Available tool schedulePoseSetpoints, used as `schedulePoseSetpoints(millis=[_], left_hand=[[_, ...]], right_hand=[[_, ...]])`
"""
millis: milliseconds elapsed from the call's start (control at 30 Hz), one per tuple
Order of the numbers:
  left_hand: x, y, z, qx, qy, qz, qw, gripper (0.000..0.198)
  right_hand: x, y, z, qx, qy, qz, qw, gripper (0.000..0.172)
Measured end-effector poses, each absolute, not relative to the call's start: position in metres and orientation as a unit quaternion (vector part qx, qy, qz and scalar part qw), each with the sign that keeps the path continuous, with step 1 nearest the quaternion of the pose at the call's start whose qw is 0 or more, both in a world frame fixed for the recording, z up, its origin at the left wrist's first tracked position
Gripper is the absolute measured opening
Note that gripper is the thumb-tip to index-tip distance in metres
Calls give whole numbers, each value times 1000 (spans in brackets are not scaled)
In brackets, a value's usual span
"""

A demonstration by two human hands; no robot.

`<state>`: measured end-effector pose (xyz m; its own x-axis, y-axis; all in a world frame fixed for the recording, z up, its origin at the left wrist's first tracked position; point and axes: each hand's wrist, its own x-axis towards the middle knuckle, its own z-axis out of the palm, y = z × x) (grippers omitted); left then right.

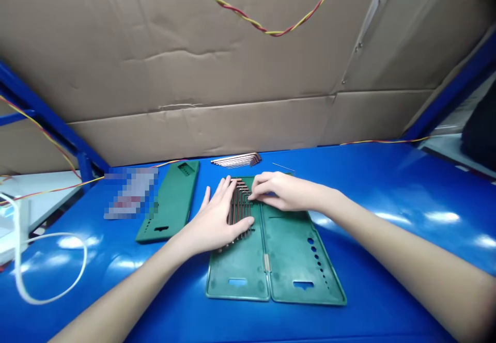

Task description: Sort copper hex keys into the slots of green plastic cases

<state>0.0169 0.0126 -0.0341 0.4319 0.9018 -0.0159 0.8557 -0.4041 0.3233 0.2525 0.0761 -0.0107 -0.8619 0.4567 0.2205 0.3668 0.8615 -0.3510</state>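
An unfolded green plastic case (pixel 298 260) lies on the blue table, hinged down its middle. In its left half sits a row of copper-coloured hex keys (pixel 242 214), graded by size. My left hand (pixel 220 219) rests flat over these keys, fingers stretched out and thumb apart. At the upper right end of the row, my right hand (pixel 277 190) has its thumb and fingers pinched together near the smallest keys. Whatever is between those fingertips is hidden. Behind the case lies a second group of hex keys (pixel 237 160), and one thin key (pixel 283 167) lies alone to its right.
A closed green case (pixel 172 203) lies left of the open one, beside a blurred packet (pixel 132 193). A white cable (pixel 52 300) loops at the left edge. Cardboard (pixel 232 84) stands behind the table (pixel 387 219), with a twisted red-yellow wire (pixel 267 32) hanging before it.
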Motion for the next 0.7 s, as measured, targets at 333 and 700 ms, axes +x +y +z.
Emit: schedulePoseSetpoints(millis=[333, 700], left_hand=[[15, 11, -29, 835, 533, 70, 118, 96], [10, 11, -32, 840, 531, 87, 73, 95]], right_hand=[[314, 123, -8, -447, -860, 23, 245, 19], [331, 136, -24, -492, -865, 9, 100, 13]])
